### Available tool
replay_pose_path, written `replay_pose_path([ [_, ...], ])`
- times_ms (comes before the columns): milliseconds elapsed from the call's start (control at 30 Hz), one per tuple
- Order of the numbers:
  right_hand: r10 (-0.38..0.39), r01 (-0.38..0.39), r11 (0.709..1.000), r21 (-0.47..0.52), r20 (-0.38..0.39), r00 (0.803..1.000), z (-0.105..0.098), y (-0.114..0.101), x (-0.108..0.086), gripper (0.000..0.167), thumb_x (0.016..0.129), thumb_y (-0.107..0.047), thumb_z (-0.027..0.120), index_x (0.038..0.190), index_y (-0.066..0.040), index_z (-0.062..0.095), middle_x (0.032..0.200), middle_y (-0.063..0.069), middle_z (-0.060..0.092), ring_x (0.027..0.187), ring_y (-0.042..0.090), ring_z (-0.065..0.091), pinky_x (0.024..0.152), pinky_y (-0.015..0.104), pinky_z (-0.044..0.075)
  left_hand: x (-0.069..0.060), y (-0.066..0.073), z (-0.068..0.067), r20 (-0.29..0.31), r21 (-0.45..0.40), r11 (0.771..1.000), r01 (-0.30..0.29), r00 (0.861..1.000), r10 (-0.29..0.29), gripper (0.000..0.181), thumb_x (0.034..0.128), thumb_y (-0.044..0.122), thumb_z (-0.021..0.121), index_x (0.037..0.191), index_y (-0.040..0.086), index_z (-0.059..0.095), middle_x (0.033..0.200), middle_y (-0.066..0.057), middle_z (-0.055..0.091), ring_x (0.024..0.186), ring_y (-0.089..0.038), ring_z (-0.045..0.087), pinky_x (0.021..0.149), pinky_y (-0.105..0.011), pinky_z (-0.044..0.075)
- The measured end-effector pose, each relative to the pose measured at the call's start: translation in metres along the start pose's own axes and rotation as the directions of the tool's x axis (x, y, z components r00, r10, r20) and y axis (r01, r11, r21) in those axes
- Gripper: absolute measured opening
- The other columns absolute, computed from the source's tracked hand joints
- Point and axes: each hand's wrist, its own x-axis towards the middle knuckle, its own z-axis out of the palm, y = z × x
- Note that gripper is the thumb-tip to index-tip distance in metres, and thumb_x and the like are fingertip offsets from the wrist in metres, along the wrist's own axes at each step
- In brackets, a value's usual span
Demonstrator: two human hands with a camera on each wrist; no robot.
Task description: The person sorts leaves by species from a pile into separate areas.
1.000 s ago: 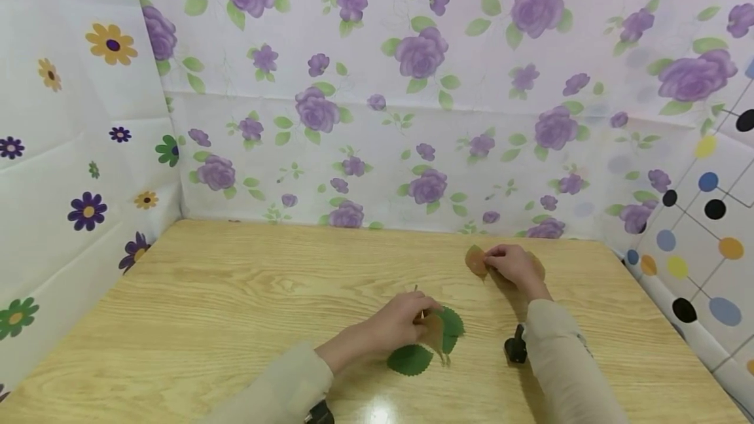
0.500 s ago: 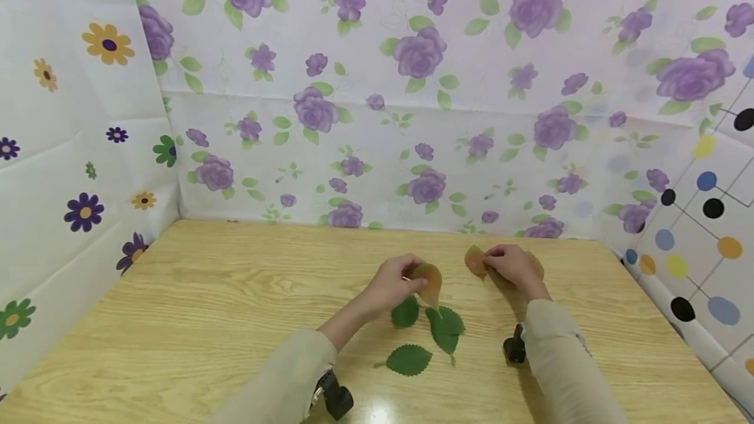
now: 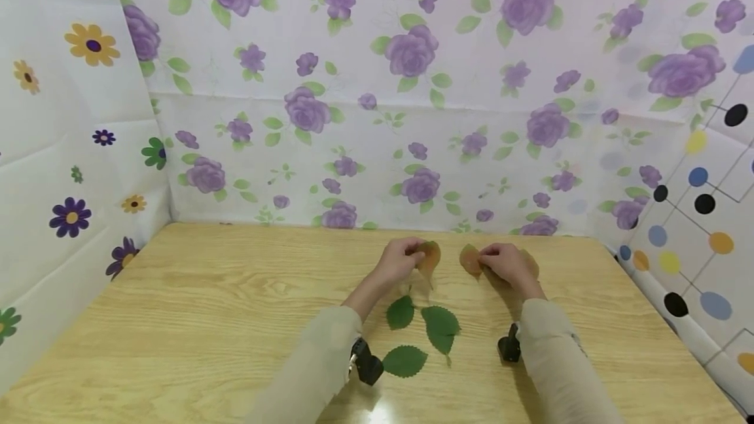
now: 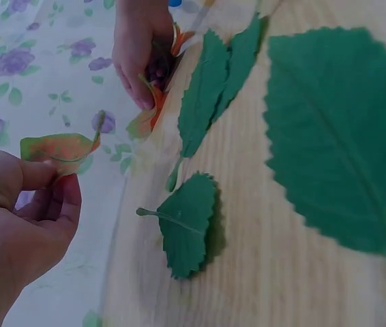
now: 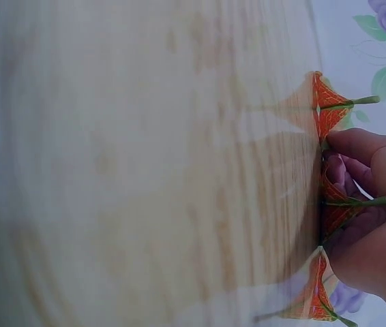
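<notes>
In the head view my left hand pinches an orange leaf with a greenish edge between thumb and fingers. The left wrist view shows that leaf raised in the fingertips, its stem pointing away. To the right, my right hand rests low on the table, fingertips pinching the edge of another orange leaf. Under its palm, in the right wrist view, lies a second orange leaf. A third orange leaf is beside it, partly hidden by the hand.
Nearer me on the wooden table lie several serrated green leaves, including a small leaf, a right-hand leaf that seems to overlap another, and a front leaf. A flowered sheet hangs behind the table's back edge.
My left hand has carried its orange leaf from above the green leaves toward the table's back, beside the right hand's leaf. The green leaves came into fuller view. My right hand stays put.
</notes>
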Motion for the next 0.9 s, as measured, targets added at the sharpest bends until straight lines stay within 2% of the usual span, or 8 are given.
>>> replay_pose_path([
  [200, 0.0, 0.0, 1.0, -0.001, -0.012, 1.0, 0.0, 0.0, 0.0, 0.023, 0.094, -0.013, 0.061, 0.105, 0.006, 0.068, 0.104, 0.022, 0.065, 0.098, 0.038, 0.059, 0.085, 0.048, 0.049, 0.016, -0.002, 0.002, -0.022, 0.017, 0.999, 0.05, 0.999, -0.05, 0.034, 0.0904, -0.014, 0.051, 0.12, -0.004, 0.064, 0.108, -0.015, 0.064, 0.09, -0.02, 0.056, 0.069, -0.024, 0.049],
  [400, -0.003, 0.003, 1.0, -0.006, -0.019, 1.0, 0.001, 0.001, 0.001, 0.022, 0.094, -0.013, 0.062, 0.105, 0.005, 0.068, 0.102, 0.02, 0.066, 0.097, 0.037, 0.06, 0.084, 0.048, 0.049, 0.026, -0.008, 0.0, -0.054, 0.023, 0.996, 0.081, 0.995, -0.08, 0.045, 0.0813, -0.021, 0.045, 0.12, -0.006, 0.064, 0.113, -0.019, 0.064, 0.095, -0.025, 0.057, 0.069, -0.025, 0.048],
  [633, -0.006, 0.005, 1.0, -0.011, -0.032, 0.999, -0.001, 0.0, 0.0, 0.023, 0.094, -0.012, 0.062, 0.105, 0.008, 0.067, 0.103, 0.023, 0.065, 0.097, 0.039, 0.06, 0.084, 0.049, 0.049, 0.035, -0.011, 0.006, -0.132, 0.074, 0.992, 0.098, 0.987, -0.088, 0.028, 0.0844, -0.012, 0.06, 0.111, -0.007, 0.068, 0.106, -0.019, 0.068, 0.101, -0.03, 0.062, 0.081, -0.032, 0.053],
  [800, 0.009, -0.009, 1.0, -0.001, -0.028, 1.0, 0.001, -0.001, 0.0, 0.024, 0.094, -0.012, 0.062, 0.106, 0.008, 0.067, 0.103, 0.022, 0.065, 0.098, 0.038, 0.06, 0.085, 0.048, 0.049, 0.04, -0.016, 0.02, -0.141, 0.08, 0.987, 0.141, 0.982, -0.129, 0.016, 0.0851, -0.004, 0.064, 0.099, -0.006, 0.072, 0.103, -0.017, 0.069, 0.102, -0.031, 0.061, 0.085, -0.037, 0.052],
  [900, 0.016, -0.017, 1.0, -0.006, -0.034, 0.999, 0.002, -0.001, 0.0, 0.024, 0.094, -0.014, 0.063, 0.106, 0.006, 0.068, 0.103, 0.021, 0.066, 0.097, 0.037, 0.06, 0.084, 0.047, 0.049, 0.044, -0.02, 0.029, -0.151, 0.096, 0.985, 0.144, 0.98, -0.128, 0.015, 0.0843, -0.004, 0.065, 0.097, -0.006, 0.073, 0.102, -0.015, 0.069, 0.102, -0.029, 0.06, 0.085, -0.036, 0.052],
])
